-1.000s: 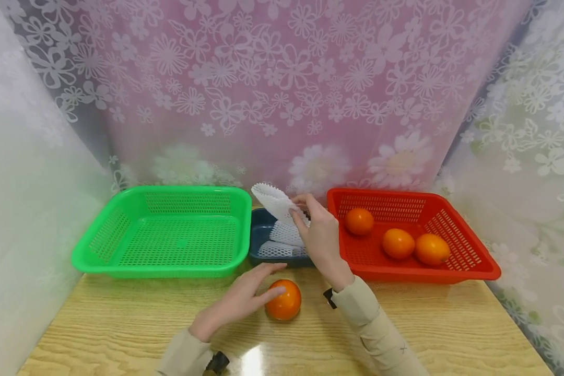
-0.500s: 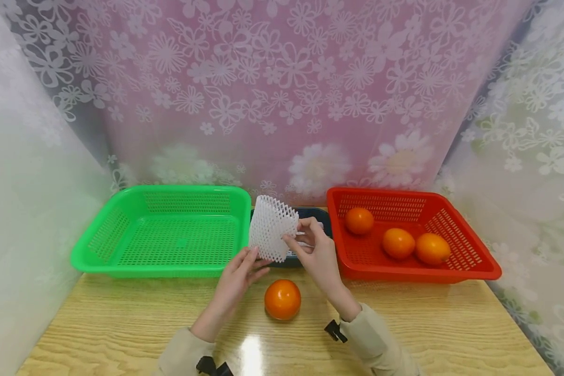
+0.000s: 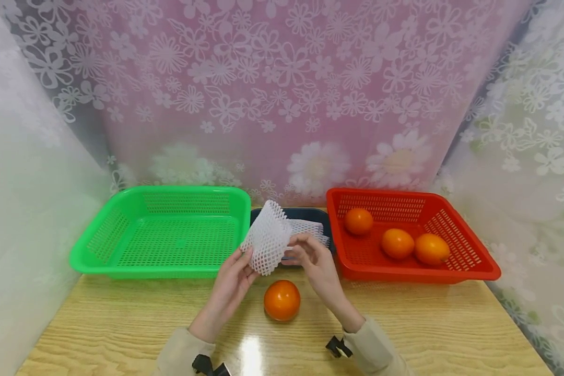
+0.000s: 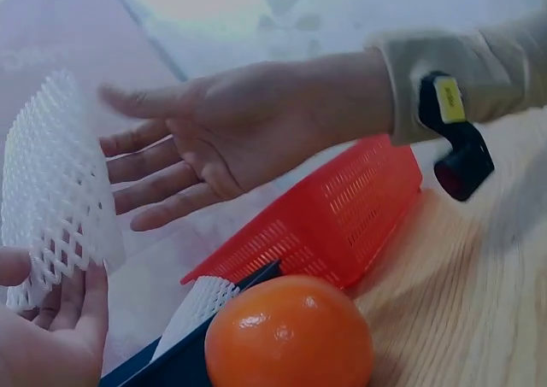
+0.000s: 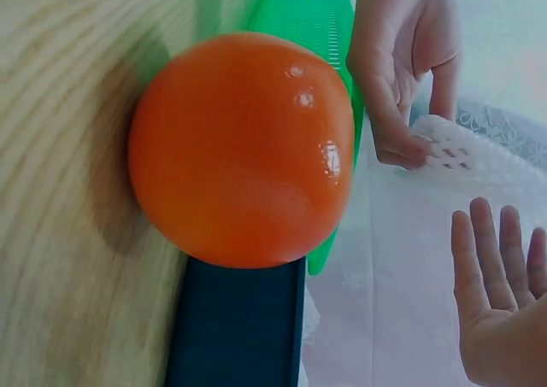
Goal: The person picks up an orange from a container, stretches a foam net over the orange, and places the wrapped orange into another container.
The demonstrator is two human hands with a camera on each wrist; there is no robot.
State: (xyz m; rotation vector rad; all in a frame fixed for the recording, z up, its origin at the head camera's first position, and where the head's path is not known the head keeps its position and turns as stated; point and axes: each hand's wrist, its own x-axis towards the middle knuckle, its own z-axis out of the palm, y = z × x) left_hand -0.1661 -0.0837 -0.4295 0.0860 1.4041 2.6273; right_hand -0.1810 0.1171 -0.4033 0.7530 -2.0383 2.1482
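Pinching the foam net [image 3: 267,241] beyond the loose orange [image 3: 282,301] is the left hand [image 3: 234,282]; the right hand [image 3: 318,267], beyond and right of that orange, grips nothing, fingers relaxed. Net could drop if the pinch slackens; a bump could roll the orange.

Behind the bare left hand [image 3: 230,287] and right hand [image 3: 320,270], beige sleeves [image 3: 375,349] are worn; a black bracket [image 4: 466,168] is fitted beside each cuff [image 4: 413,88], the right one marked with a yellow label [image 4: 450,98].
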